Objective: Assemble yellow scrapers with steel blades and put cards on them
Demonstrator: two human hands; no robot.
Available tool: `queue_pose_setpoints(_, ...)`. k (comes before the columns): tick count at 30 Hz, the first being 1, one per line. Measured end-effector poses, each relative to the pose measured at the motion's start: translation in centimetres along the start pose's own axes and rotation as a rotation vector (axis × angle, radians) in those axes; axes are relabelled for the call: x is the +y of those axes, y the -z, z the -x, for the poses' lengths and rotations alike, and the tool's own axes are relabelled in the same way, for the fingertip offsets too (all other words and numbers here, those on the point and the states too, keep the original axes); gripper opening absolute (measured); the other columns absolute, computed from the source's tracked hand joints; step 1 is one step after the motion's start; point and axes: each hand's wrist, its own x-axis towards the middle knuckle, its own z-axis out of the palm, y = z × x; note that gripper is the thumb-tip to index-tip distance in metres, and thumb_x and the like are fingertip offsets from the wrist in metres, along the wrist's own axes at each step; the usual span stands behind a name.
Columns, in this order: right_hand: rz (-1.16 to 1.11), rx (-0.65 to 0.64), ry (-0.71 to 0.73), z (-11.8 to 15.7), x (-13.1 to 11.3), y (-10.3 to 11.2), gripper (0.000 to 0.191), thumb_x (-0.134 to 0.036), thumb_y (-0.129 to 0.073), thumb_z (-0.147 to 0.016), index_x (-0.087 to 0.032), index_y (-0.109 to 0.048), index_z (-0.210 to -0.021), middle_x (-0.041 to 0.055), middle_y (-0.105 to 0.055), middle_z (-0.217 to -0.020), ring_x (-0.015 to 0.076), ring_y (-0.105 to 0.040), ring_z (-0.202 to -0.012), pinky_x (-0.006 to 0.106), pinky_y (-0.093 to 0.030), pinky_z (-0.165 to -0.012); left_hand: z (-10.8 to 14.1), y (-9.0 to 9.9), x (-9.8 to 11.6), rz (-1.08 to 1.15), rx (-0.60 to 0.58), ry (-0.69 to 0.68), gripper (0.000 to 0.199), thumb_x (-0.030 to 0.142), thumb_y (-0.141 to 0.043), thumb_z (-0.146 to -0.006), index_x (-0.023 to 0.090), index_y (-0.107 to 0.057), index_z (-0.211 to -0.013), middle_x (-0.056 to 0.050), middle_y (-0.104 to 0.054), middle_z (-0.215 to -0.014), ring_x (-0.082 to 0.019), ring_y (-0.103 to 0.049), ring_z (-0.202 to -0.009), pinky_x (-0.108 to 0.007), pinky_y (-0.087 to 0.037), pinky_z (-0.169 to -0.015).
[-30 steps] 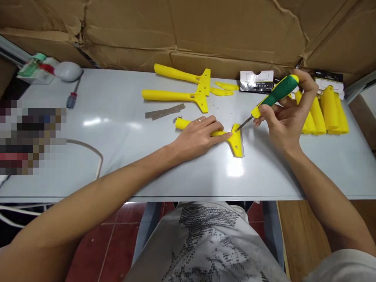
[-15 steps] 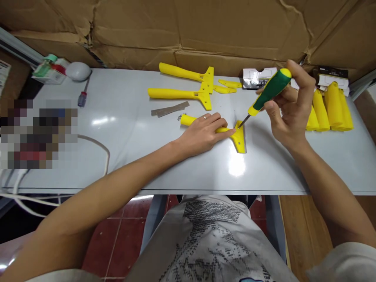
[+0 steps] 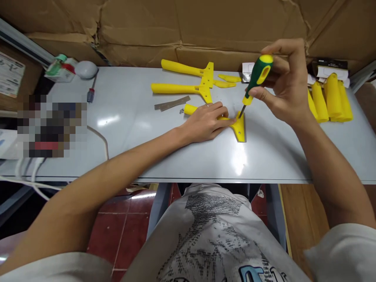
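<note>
My left hand (image 3: 207, 122) is wrapped over the handle of a yellow scraper (image 3: 240, 131), pressing it to the table, with a fingertip by its head. A thin metal blade edge shows along the right side of that head. In my right hand (image 3: 289, 86) is a green and yellow screwdriver (image 3: 256, 80), held nearly upright. Its tip meets the upper part of the scraper head, where a screw may be hidden beneath it; a second screw is visible lower down. Beyond my left hand lie two more yellow scraper bodies (image 3: 176, 88) and two loose yellow cover pieces (image 3: 225, 84).
Flat metal blades (image 3: 173, 104) and a small heap of screws (image 3: 181, 111) lie left of the scraper. Yellow handles (image 3: 333, 98) stand at the right by small boxes (image 3: 331, 70). Another screwdriver (image 3: 91, 95), a white rounded object (image 3: 86, 69) and a cable (image 3: 101, 137) are at left.
The screwdriver has gone from leaning right to nearly upright, and my right hand's fingers have shifted around its handle. The camera view has moved slightly. My left hand stays on the scraper.
</note>
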Motion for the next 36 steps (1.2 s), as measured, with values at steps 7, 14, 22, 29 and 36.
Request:
queue_pose_setpoints(7, 0.090, 0.143, 0.270, 2.1, 1.2, -0.8, 0.071, -0.069, -0.090, -0.096, -0.054, -0.061, -0.159, -0.0025, -0.065, -0.158, 0.0249, -0.077, -0.109, 0.043, -0.072, -0.094, 0.2, 0.0, 0.1, 0.007, -0.027, 0.054, 0.040, 0.037, -0.046, -0.126, 0.034, -0.080, -0.149, -0.010, -0.076, -0.118, -0.028, -0.068, -0.114, -0.039, -0.052, -0.082)
queue_pose_setpoints(14, 0.091, 0.082, 0.227, 2.8, 1.4, 0.0, 0.078, -0.059, -0.086, -0.101, -0.064, -0.052, -0.171, -0.0089, -0.037, -0.186, 0.0232, -0.079, -0.107, 0.045, -0.073, -0.100, 0.5, 0.2, 0.4, -0.002, -0.019, 0.062, 0.041, 0.037, -0.046, -0.127, 0.034, -0.078, -0.151, -0.010, -0.076, -0.117, -0.028, -0.068, -0.114, -0.040, -0.055, -0.084)
queue_pose_setpoints(22, -0.062, -0.021, 0.280, 2.8, 1.0, -0.9, 0.072, -0.052, -0.084, -0.104, -0.074, -0.051, -0.165, -0.0181, -0.037, -0.186, 0.0285, -0.081, -0.129, 0.052, -0.072, -0.115, 0.6, 0.1, 0.3, -0.002, 0.020, 0.041, 0.038, 0.037, -0.049, -0.126, 0.033, -0.079, -0.149, -0.010, -0.076, -0.116, -0.028, -0.068, -0.112, -0.040, -0.054, -0.082)
queue_pose_setpoints(29, -0.047, 0.062, 0.241, 3.0, 1.4, -0.7, 0.069, -0.059, -0.085, -0.101, -0.066, -0.056, -0.163, -0.0111, -0.037, -0.183, 0.0316, -0.082, -0.131, 0.058, -0.071, -0.121, 0.6, 0.0, 0.1, -0.012, -0.002, 0.039, 0.038, 0.037, -0.047, -0.126, 0.034, -0.078, -0.149, -0.010, -0.077, -0.118, -0.028, -0.067, -0.114, -0.039, -0.053, -0.081)
queue_pose_setpoints(36, -0.083, 0.213, 0.389, 1.4, 3.2, -0.8, 0.081, -0.083, -0.083, -0.090, -0.068, -0.044, -0.159, -0.0146, -0.037, -0.184, 0.0395, -0.078, -0.141, 0.063, -0.073, -0.112, 0.6, -0.1, 0.0, -0.034, -0.021, 0.034, 0.042, 0.039, -0.044, -0.127, 0.036, -0.078, -0.152, -0.010, -0.076, -0.118, -0.027, -0.068, -0.115, -0.038, -0.052, -0.080)
